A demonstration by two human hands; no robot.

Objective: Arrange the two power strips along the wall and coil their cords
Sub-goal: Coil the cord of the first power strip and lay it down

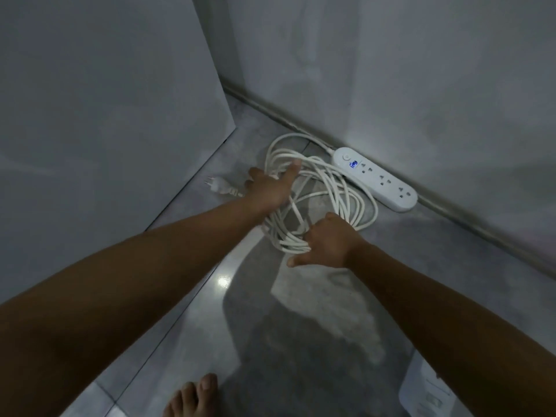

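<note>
A white power strip (376, 178) lies on the floor against the base of the right wall, its small blue display lit. Its white cord (337, 191) lies in several loose loops on the floor just left of it. The cord's plug (219, 188) rests on the floor at the far left. My left hand (270, 188) grips the far left side of the loops, thumb out. My right hand (325, 245) is closed around the near bundle of loops. A second white power strip (427, 395) shows partly at the bottom right edge.
A grey panel (105, 115) stands upright on the left and meets the right wall (421, 70) in a corner. A skirting strip (270, 111) runs along the wall's base. My bare foot (195, 398) is on the glossy grey floor at the bottom.
</note>
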